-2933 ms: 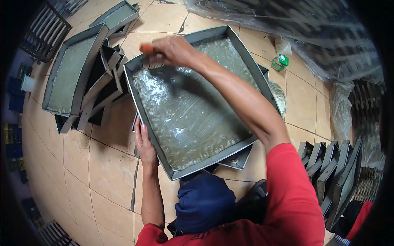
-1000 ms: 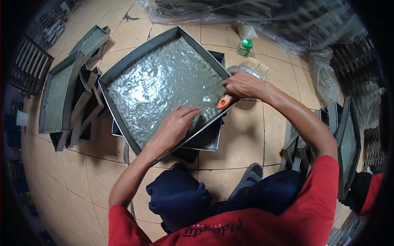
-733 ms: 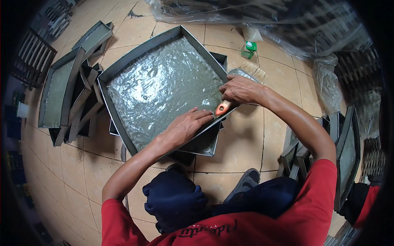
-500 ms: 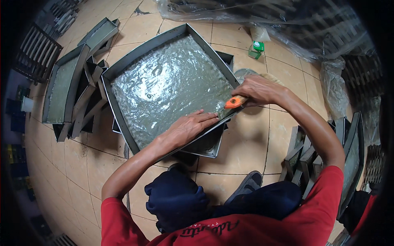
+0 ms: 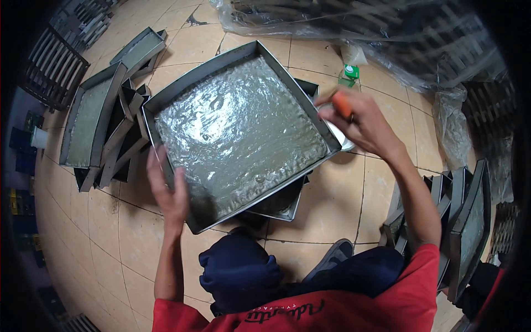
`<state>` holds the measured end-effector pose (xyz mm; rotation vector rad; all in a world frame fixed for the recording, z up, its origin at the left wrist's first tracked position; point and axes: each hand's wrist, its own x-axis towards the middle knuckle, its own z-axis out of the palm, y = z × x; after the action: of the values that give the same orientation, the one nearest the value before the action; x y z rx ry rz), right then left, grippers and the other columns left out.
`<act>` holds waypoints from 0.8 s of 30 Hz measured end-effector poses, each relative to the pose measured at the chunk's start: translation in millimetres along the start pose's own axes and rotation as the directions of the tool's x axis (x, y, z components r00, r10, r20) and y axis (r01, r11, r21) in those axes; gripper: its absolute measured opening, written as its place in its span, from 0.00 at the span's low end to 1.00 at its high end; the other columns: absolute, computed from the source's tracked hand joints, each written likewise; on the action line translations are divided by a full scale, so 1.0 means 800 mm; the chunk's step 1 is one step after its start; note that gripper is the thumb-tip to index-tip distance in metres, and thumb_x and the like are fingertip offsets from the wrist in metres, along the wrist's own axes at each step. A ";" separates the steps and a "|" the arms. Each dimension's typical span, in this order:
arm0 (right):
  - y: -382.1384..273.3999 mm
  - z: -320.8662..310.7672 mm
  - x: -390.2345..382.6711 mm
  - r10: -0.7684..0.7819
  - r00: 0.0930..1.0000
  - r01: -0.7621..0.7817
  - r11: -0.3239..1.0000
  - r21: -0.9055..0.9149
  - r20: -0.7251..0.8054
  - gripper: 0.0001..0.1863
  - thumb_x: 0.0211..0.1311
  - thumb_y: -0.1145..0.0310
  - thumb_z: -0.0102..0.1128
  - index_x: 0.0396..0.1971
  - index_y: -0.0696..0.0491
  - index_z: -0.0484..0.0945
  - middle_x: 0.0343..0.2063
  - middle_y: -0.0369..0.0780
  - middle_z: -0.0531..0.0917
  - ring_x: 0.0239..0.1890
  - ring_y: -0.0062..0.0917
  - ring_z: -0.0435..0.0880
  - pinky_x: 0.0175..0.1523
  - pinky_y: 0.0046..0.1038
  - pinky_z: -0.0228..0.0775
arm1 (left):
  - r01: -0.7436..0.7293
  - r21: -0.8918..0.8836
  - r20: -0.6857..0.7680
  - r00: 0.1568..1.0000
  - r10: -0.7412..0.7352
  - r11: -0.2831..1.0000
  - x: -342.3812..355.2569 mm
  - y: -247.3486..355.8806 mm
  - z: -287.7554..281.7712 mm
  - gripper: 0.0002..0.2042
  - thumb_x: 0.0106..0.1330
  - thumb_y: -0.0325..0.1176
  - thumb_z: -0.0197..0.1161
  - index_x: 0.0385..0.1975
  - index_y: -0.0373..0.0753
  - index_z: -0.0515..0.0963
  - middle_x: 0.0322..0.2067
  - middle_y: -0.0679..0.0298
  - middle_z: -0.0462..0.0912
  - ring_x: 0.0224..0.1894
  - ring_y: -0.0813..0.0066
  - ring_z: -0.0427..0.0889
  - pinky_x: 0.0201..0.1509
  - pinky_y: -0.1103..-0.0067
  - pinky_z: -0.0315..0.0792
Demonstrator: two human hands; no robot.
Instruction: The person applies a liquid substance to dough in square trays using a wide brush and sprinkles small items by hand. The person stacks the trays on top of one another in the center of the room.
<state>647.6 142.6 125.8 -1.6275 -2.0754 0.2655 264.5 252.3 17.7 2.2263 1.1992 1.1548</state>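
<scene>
A large square metal pan (image 5: 238, 127) lies before me, its inside coated with a wet, shiny grey-green layer. My left hand (image 5: 170, 193) is at the pan's near-left wall, slightly blurred. Its thumb is on the inner side, and its spread fingers reach along the rim. Just off the pan's right wall, my right hand (image 5: 365, 122) is closed round a brush, whose orange part (image 5: 342, 104) shows above the fingers; the bristles are lost in blur. Below that hand, a white round dish (image 5: 344, 143) is partly hidden.
Under the pan sits another metal pan (image 5: 290, 213). Stacked pans (image 5: 91, 124) stand at the left, more pans (image 5: 467, 221) at the right. A green carton (image 5: 349, 73) and plastic sheeting (image 5: 387, 41) are beyond, on the tiled floor (image 5: 337, 193).
My left hand has moved from the pan's near-right edge to its left wall. The right hand has lifted the brush out of the near-right corner and turned it upward.
</scene>
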 end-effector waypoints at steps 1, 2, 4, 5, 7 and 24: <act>-0.033 -0.005 0.016 0.131 0.984 -0.120 0.988 0.093 -0.121 0.11 0.57 0.68 0.64 0.39 0.56 0.81 0.27 0.43 0.82 0.32 0.36 0.82 0.40 0.33 0.74 | 0.079 -0.040 -0.137 0.987 -0.084 0.996 -0.007 -0.029 -0.015 0.27 0.67 0.25 0.59 0.67 0.33 0.63 0.63 0.50 0.69 0.66 0.59 0.67 0.68 0.72 0.60; -0.058 -0.008 0.028 0.270 0.935 -0.229 0.955 0.189 -0.231 0.12 0.59 0.65 0.66 0.39 0.56 0.82 0.27 0.41 0.82 0.31 0.30 0.83 0.39 0.30 0.74 | 0.069 -0.048 -0.141 0.987 -0.075 0.996 -0.018 -0.053 -0.019 0.27 0.67 0.25 0.59 0.67 0.33 0.63 0.63 0.50 0.69 0.66 0.59 0.67 0.68 0.72 0.60; -0.066 0.024 0.042 0.260 0.929 -0.125 0.890 0.440 -0.263 0.14 0.59 0.61 0.68 0.38 0.56 0.83 0.27 0.40 0.83 0.31 0.25 0.82 0.39 0.27 0.74 | 0.457 -0.552 0.068 0.858 -0.508 0.698 -0.042 -0.087 -0.016 0.29 0.67 0.25 0.58 0.69 0.34 0.61 0.60 0.54 0.71 0.61 0.65 0.70 0.65 0.74 0.63; -0.060 0.040 0.041 0.258 0.921 -0.006 0.758 0.652 -0.291 0.16 0.60 0.57 0.70 0.37 0.55 0.84 0.27 0.38 0.83 0.31 0.20 0.82 0.39 0.25 0.73 | 0.450 -0.562 0.083 0.865 -0.494 0.694 -0.045 -0.085 -0.018 0.29 0.67 0.25 0.58 0.69 0.34 0.61 0.60 0.54 0.71 0.61 0.65 0.70 0.65 0.74 0.63; -0.046 0.072 0.029 0.470 0.883 -0.290 0.577 0.764 -0.020 0.16 0.59 0.57 0.71 0.34 0.55 0.84 0.28 0.36 0.85 0.33 0.19 0.82 0.40 0.24 0.74 | 0.667 -0.533 0.395 0.740 -0.544 0.520 -0.040 -0.086 -0.015 0.31 0.65 0.27 0.59 0.69 0.35 0.60 0.58 0.58 0.72 0.58 0.70 0.71 0.61 0.75 0.66; 0.082 0.000 -0.434 0.729 0.160 -0.090 0.682 0.726 -0.666 0.10 0.73 0.66 0.55 0.44 0.57 0.80 0.40 0.35 0.83 0.41 0.16 0.80 0.48 0.21 0.74 | 0.467 -0.652 0.231 0.873 -0.429 0.597 0.058 0.260 -0.002 0.31 0.54 0.53 0.58 0.55 0.41 0.72 0.45 0.60 0.74 0.46 0.64 0.74 0.48 0.69 0.69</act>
<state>763.8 -170.2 9.6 -1.3804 -0.4371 0.0053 385.9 170.2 172.9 1.2708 0.9872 1.0768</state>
